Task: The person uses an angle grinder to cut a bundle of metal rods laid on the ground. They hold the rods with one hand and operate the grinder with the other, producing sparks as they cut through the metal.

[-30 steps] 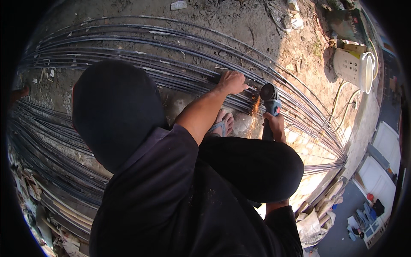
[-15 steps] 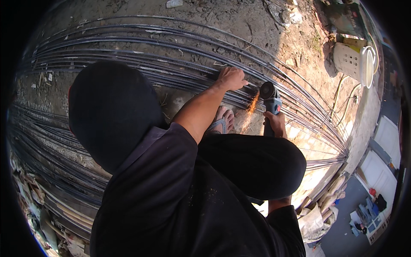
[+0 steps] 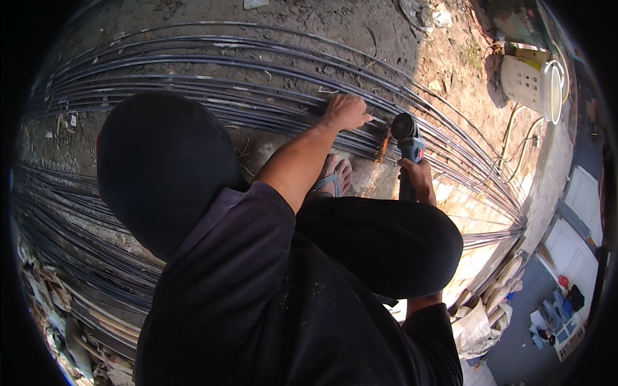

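Note:
My right hand [image 3: 420,178] is wrapped round the body of a grey-and-black angle grinder [image 3: 409,154], its dark disc [image 3: 403,126] at the far end over the steel bars. A short streak of orange sparks [image 3: 383,147] falls from the disc toward the ground. Left of the disc, my left hand [image 3: 348,112] is closed on the long ribbed steel bars [image 3: 270,95]; its fingertips are partly hidden. A sandalled foot [image 3: 336,175] stands between the hands, near the bars. My black-trousered knee [image 3: 412,251] covers part of my right forearm.
A large rounded black-covered shape [image 3: 167,174] blocks the left side. More bars [image 3: 77,225] lie at lower left. A perforated whitish basket [image 3: 524,83] and a cable [image 3: 512,135] are at right. A crumpled pale sack [image 3: 473,331] lies at lower right.
The grinder and my right hand have shifted slightly upward in view. The spark streak is shorter and fainter. My left hand keeps its grip on the bars.

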Available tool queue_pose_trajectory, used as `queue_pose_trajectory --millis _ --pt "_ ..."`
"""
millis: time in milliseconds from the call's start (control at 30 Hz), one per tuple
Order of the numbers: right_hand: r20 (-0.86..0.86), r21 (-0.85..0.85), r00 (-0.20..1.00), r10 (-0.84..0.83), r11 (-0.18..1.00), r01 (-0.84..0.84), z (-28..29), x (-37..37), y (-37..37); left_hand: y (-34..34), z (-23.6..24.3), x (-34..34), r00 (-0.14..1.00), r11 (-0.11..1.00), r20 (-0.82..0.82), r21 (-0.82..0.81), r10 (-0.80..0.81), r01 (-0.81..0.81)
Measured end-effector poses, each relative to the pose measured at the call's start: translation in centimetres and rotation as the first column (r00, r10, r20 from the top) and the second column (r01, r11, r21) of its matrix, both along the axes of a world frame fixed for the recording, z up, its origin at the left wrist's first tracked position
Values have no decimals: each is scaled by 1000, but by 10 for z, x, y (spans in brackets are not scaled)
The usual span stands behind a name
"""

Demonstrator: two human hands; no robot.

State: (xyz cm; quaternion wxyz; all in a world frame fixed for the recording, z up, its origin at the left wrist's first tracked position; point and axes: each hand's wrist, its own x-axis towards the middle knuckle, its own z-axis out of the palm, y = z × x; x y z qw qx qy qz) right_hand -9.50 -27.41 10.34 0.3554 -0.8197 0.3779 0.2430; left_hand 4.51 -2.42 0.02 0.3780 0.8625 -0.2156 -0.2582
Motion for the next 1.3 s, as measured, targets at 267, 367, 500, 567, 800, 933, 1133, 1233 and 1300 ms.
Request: queue_pose_trajectory --millis 267,367,500,567,800,933,1133,1233,1300 --pt "-54 -14 998 -26 1000 25 16 13 12 1 2 2 1000 1000 -24 -12 -7 7" --pt "-45 22 997 -60 998 61 22 11 20 1 3 3 998 1000 -60 13 -10 11" --pt "-45 3 998 -48 999 48 25 7 23 0 4 4 998 999 -56 23 -26 27" --pt "-45 9 998 -44 999 44 25 6 22 0 4 4 998 1000 -63 17 -19 20" --pt "-51 -26 999 -11 1000 9 18 6 15 1 7 4 999 1000 -53 10 11 -10" --pt "-27 -30 1000 7 1000 -8 11 7 9 1 8 5 998 999 -57 19 -30 32" --pt "-71 -11 997 -15 1000 14 14 9 14 1 14 11 998 1000 -66 -5 13 -13" --pt "-71 109 986 -151 981 158 29 -4 28 -4 17 21 999 1000 -45 -19 15 -16" --pt "-20 139 938 -346 928 345 41 -16 36 -10 17 26 994 999 -104 -17 29 -30"
